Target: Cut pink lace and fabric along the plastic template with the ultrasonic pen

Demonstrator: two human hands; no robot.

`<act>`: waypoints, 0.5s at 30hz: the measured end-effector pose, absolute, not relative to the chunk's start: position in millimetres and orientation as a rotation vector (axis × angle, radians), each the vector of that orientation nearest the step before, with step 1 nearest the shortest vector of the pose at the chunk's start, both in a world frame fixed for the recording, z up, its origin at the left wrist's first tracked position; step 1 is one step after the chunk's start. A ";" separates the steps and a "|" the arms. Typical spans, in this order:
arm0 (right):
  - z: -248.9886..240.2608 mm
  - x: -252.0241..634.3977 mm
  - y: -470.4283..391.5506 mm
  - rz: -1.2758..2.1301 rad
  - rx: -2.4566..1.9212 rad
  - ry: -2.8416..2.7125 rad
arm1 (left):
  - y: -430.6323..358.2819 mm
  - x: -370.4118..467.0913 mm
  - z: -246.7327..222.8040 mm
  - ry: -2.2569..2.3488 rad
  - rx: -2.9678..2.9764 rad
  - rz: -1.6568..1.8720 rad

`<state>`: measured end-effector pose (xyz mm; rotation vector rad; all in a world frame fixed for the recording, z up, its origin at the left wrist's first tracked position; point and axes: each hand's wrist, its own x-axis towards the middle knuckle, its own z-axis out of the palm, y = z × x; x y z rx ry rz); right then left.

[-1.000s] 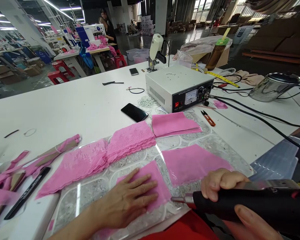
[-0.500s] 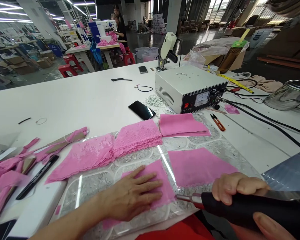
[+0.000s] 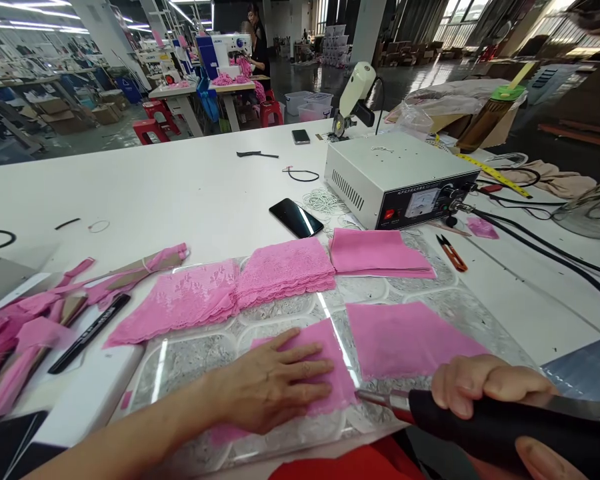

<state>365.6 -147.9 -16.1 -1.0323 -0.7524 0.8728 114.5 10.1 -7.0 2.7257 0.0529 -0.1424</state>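
Observation:
Flat on a pink fabric piece (image 3: 336, 373) lies my left hand (image 3: 275, 380), fingers spread, pressing it to the patterned grey mat (image 3: 190, 363). My right hand (image 3: 490, 387) is wrapped around a black-handled ultrasonic cutter (image 3: 480, 423). The cutter's metal tip points left and sits at the right edge of that fabric, near its lower corner. Another pink panel (image 3: 410, 337) lies on the mat to the right. Behind them are a stack of pink lace pieces (image 3: 287, 270), a second lace stack (image 3: 185, 297) and a folded pink stack (image 3: 377, 252).
A grey power unit (image 3: 405, 177) with black cables stands behind the mat. Orange thread snips (image 3: 451, 253) and a phone (image 3: 296, 218) lie near it. At left are pink strips (image 3: 35, 330) and a black marker-like tool (image 3: 89, 333). A person (image 3: 260, 50) stands far back.
The whole view has shifted slightly, so things appear further right. My left hand still presses the fabric, and the cutter tip stays at its right edge.

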 end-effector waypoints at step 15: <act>-13.8 362.0 -140.8 0.833 -0.948 -0.896 | 12.6 112.3 -12.8 0.020 2.739 -0.079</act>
